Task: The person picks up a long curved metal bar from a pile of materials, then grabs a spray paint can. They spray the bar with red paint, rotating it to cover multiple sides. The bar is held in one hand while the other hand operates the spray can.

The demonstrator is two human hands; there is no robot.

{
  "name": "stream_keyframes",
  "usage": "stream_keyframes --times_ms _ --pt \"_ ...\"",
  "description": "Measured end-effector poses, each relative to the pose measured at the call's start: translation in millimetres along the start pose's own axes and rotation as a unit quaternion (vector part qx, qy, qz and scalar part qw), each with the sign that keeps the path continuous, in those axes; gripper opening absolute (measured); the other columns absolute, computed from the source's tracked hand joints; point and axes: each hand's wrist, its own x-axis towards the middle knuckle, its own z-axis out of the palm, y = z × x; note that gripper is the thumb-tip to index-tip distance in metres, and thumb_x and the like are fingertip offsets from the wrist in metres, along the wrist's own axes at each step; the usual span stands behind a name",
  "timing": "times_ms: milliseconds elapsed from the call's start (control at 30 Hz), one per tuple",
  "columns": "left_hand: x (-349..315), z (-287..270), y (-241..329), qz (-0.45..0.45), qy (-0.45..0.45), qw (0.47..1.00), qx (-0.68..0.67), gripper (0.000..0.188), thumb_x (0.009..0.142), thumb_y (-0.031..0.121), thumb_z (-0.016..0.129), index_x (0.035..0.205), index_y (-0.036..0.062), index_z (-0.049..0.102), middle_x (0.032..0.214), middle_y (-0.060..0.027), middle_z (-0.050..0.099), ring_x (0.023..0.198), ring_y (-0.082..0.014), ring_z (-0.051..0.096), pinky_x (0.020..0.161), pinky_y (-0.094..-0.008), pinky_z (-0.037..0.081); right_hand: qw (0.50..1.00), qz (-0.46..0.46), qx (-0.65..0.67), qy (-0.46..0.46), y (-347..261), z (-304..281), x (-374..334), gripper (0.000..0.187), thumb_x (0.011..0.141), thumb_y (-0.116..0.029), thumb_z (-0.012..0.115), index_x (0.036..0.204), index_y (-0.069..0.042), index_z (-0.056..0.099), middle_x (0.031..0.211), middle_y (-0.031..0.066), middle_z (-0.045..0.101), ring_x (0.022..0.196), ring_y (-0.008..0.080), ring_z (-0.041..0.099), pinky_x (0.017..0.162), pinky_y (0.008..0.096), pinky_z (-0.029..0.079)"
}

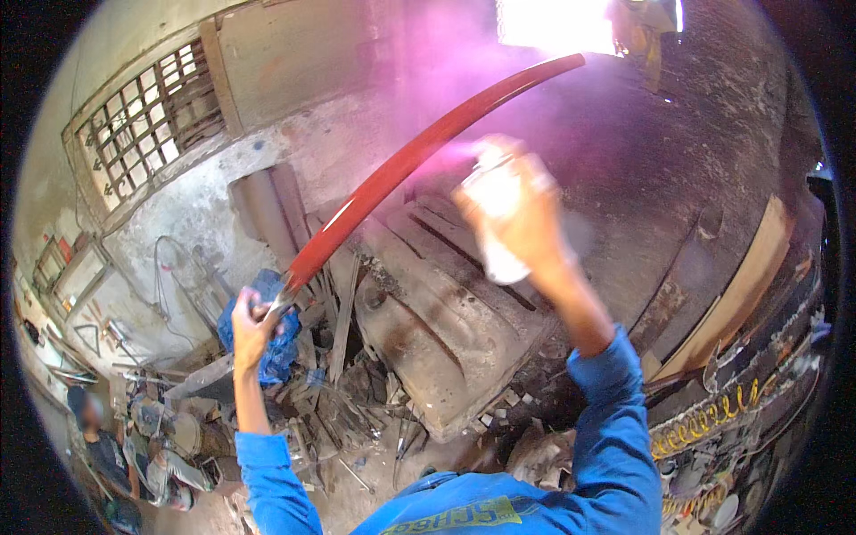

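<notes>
A long, curved red strip (401, 168) slants up through the middle of the view, from my left hand toward the bright opening. My left hand (252, 323) is closed round a shiny metal tool (284, 301) at the strip's lower end; it looks like pliers, but its shape is partly hidden by my fingers. To the right of the strip, my right hand (526, 209) grips a white spray can (506, 266), blurred by motion. Pinkish-purple mist (437, 53) spreads around the strip's upper part. The can stays apart from the strip.
A worn, dusty metal panel (428, 330) lies below the strip. Blue plastic (278, 352) is bunched behind my left hand. A person (107, 446) is low at far left. Wooden board (736, 294) and yellow coiled hose (709, 419) are on the right. Scrap litters the floor.
</notes>
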Motion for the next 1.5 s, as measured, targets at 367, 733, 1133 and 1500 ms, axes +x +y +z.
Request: stream_keyframes --times_ms 367,733,1133,1500 --pt "-51.6 -107.3 -55.8 -0.051 -0.028 0.997 -0.05 0.044 0.086 0.011 0.076 0.107 0.0112 0.037 0.079 -0.0126 0.071 0.049 -0.0115 0.057 0.042 -0.0223 0.04 0.968 0.129 -0.097 0.191 135.2 -168.1 107.8 0.057 0.087 -0.034 0.076 0.134 -0.012 0.054 0.101 0.0125 0.068 0.079 0.017 0.066 0.069 0.0336 0.054" --pt "19.4 51.3 -34.6 -0.029 -0.107 0.978 -0.177 0.03 0.094 0.014 0.068 0.102 0.0116 0.04 0.089 -0.0104 0.07 0.062 -0.0118 0.06 0.049 -0.023 0.043 0.993 -0.059 0.093 -0.048 -34.9 15.7 -54.3 0.047 0.074 -0.017 0.083 0.116 -0.009 0.064 0.099 0.0127 0.062 0.091 0.0313 0.065 0.081 0.0404 0.056" --pt "0.7 195.3 -19.9 0.018 -0.127 0.992 0.021 0.022 0.099 0.019 0.06 0.112 0.0068 0.047 0.095 -0.005 0.057 0.089 -0.0131 0.052 0.078 -0.0308 0.044 0.892 0.149 0.402 0.145 30.1 -48.9 -93.0 0.058 0.103 -0.049 0.039 0.14 -0.004 0.04 0.119 0.0168 0.058 0.106 0.0257 0.062 0.09 0.0407 0.053" --pt "34.3 118.8 -10.2 0.071 -0.064 0.993 0.064 0.028 0.099 0.024 0.062 0.086 0.0019 0.072 0.064 0.002 0.06 0.053 -0.0061 0.046 0.049 -0.0268 0.037 0.911 0.276 0.264 0.154 14.5 -60.9 -99.3 0.053 0.091 -0.001 0.055 0.142 -0.005 0.041 0.118 0.0145 0.059 0.084 0.0216 0.066 0.08 0.0362 0.057"
